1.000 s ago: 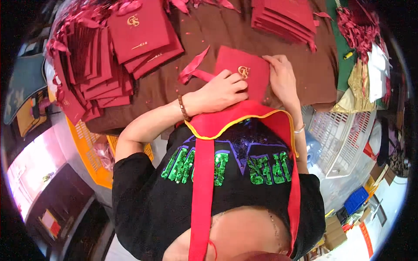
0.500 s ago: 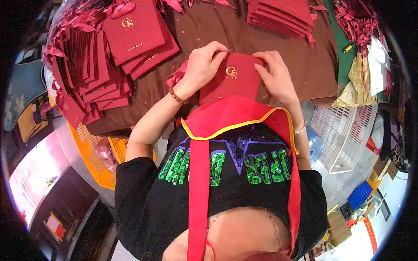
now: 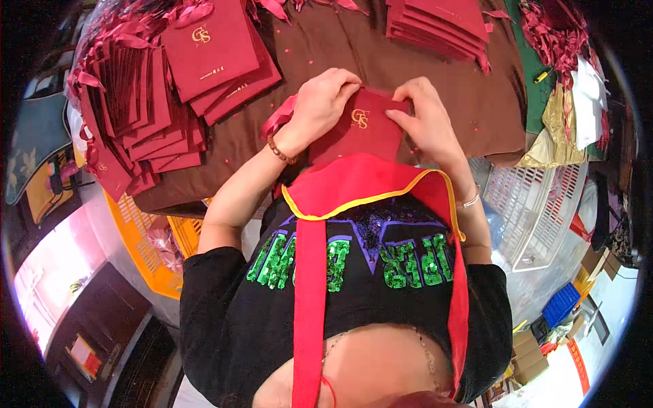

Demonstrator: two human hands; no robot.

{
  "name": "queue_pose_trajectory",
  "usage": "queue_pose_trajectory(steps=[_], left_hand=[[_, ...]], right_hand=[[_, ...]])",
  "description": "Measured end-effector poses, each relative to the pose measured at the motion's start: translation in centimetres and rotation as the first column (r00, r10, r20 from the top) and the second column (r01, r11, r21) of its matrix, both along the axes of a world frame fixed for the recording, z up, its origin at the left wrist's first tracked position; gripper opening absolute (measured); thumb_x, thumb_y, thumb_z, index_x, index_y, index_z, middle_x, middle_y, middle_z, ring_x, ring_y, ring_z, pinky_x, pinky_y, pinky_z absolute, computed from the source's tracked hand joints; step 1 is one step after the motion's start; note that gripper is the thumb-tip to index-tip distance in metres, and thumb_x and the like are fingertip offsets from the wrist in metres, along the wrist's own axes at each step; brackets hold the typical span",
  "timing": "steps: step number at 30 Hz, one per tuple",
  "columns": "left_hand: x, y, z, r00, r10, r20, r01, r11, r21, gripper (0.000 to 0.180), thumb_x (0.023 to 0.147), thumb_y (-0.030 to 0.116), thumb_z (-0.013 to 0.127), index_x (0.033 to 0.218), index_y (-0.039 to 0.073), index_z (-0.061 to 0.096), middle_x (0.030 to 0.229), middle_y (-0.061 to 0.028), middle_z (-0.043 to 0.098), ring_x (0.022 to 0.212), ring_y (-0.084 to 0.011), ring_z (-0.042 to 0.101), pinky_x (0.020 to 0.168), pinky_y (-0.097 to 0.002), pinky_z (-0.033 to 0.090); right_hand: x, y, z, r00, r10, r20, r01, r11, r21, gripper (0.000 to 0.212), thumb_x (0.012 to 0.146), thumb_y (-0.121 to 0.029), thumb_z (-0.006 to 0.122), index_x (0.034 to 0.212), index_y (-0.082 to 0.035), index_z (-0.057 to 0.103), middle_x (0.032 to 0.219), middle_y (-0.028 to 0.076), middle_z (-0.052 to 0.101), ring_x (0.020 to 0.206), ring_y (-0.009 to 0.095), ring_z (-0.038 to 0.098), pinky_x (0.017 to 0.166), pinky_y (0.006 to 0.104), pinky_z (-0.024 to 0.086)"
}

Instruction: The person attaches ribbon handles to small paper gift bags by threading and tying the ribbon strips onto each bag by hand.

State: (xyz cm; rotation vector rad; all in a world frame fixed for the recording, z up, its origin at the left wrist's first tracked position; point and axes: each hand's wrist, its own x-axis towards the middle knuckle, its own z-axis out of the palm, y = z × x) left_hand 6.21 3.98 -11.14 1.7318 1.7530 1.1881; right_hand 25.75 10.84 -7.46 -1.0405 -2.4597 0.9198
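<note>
A table point(image 3: 435, 102) under a brown cloth carried heaped dark red paper bags point(image 3: 156, 102) at the left and a flatter stack of bags point(image 3: 439, 24) at the far edge. At its near edge, just above a red apron point(image 3: 367, 187), lay one small dark red bag point(image 3: 360, 129). The left hand point(image 3: 320, 105) and right hand point(image 3: 425, 122) pinched its top corners.
</note>
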Motion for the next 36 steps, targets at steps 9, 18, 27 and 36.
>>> queue_pose_trajectory(steps=[9, 18, 27, 36], left_hand=[[0.6, -0.3, 0.2, 1.0, -0.022, -0.021, 0.021, 1.0, -0.019, 0.01, 0.081, 0.008, 0.059, 0.088, 0.002, 0.062, 0.085, -0.0137, 0.061, 0.079, -0.0281, 0.06, 0.07, -0.0337, 0.048], [2.6, -0.5, 1.0, 0.99, -0.115, 0.076, 0.119, 0.992, -0.042, 0.012, 0.081, 0.008, 0.06, 0.091, 0.001, 0.062, 0.08, -0.0134, 0.064, 0.071, -0.0229, 0.064, 0.063, -0.0301, 0.049], [2.8, -0.1, 1.9, 0.976, -0.048, 0.213, 0.1, 0.966, -0.24, 0.012, 0.081, 0.009, 0.06, 0.09, 0.001, 0.062, 0.072, -0.0117, 0.065, 0.062, -0.0167, 0.063, 0.057, -0.0272, 0.048], [3.4, 0.3, 1.8, 0.995, -0.062, 0.083, 0.078, 0.974, -0.214, 0.014, 0.079, 0.01, 0.06, 0.09, 0.003, 0.062, 0.075, -0.015, 0.064, 0.07, -0.0265, 0.064, 0.061, -0.0341, 0.048]], right_hand=[[1.7, 1.9, -2.6, 0.996, 0.088, -0.035, -0.094, 0.957, -0.276, 0.021, 0.087, -0.017, 0.053, 0.093, 0.003, 0.059, 0.098, 0.011, 0.053, 0.094, 0.024, 0.051, 0.082, 0.0299, 0.041], [0.7, 1.0, -2.5, 0.978, -0.103, -0.181, 0.021, 0.913, -0.407, 0.028, 0.088, -0.021, 0.051, 0.093, 0.005, 0.06, 0.105, 0.014, 0.056, 0.102, 0.026, 0.051, 0.089, 0.0307, 0.039], [0.4, 1.0, -2.1, 0.928, -0.316, -0.2, -0.023, 0.487, -0.873, 0.027, 0.091, -0.021, 0.049, 0.103, 0.001, 0.059, 0.099, 0.004, 0.059, 0.09, 0.011, 0.054, 0.081, 0.0253, 0.044], [0.7, 0.9, -2.5, 0.935, -0.29, -0.204, -0.019, 0.533, -0.846, 0.027, 0.092, -0.021, 0.047, 0.101, 0.001, 0.059, 0.094, 0.003, 0.061, 0.085, 0.01, 0.055, 0.076, 0.0253, 0.044]])
